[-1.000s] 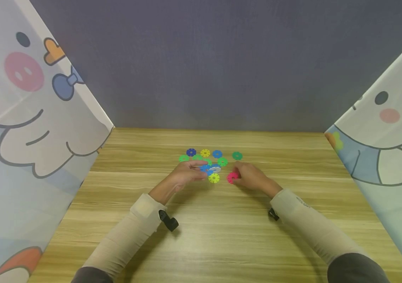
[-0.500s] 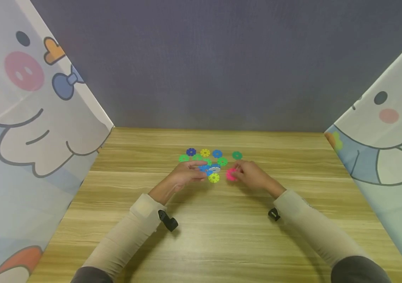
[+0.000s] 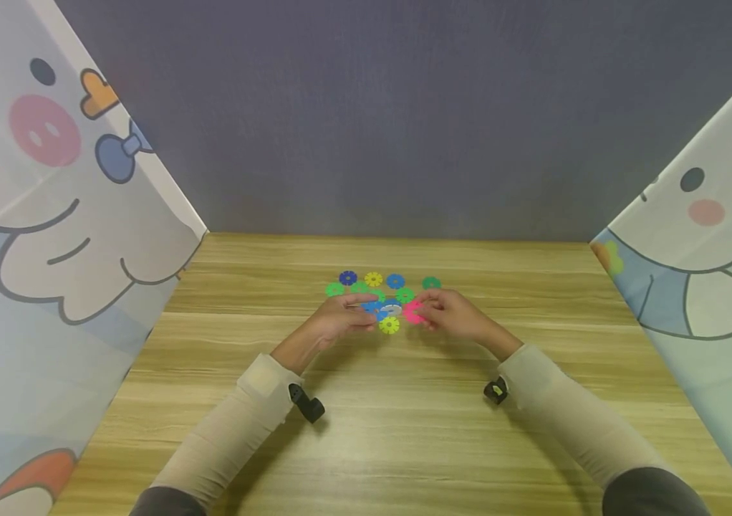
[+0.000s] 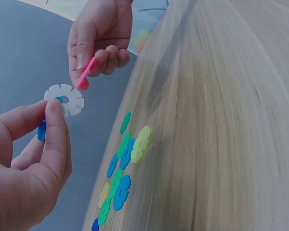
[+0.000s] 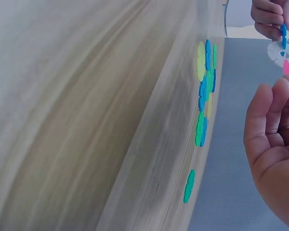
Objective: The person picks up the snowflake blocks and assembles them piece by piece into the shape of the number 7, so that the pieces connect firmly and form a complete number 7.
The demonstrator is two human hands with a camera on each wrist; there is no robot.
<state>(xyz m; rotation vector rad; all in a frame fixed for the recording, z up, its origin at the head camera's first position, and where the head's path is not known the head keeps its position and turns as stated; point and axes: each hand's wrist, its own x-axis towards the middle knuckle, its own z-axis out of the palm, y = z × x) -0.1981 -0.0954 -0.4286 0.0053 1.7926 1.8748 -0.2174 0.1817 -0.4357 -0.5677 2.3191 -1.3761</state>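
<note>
My left hand (image 3: 336, 319) pinches a blue notched plastic disc (image 5: 283, 36) between thumb and fingers. A white notched disc (image 4: 72, 103) is slotted crosswise onto that blue disc, its flat face showing in the left wrist view. My right hand (image 3: 459, 315) pinches a pink notched disc (image 4: 85, 72) by its edge. Seen edge-on, the pink disc has its lower end right at the white disc's rim. Both hands are raised above the table, facing each other. My left fingers partly hide the blue disc.
Several loose discs lie flat on the wooden table (image 3: 398, 430): a yellow-green disc (image 3: 389, 325) nearest me, a dark blue disc (image 3: 348, 277) and a teal disc (image 3: 432, 283) farther back. A grey panel (image 3: 392, 122) stands behind, with cartoon-printed panels at both sides.
My right hand has moved left and slightly up, bringing the pink disc from apart to the white disc's edge. The left hand has stayed nearly still.
</note>
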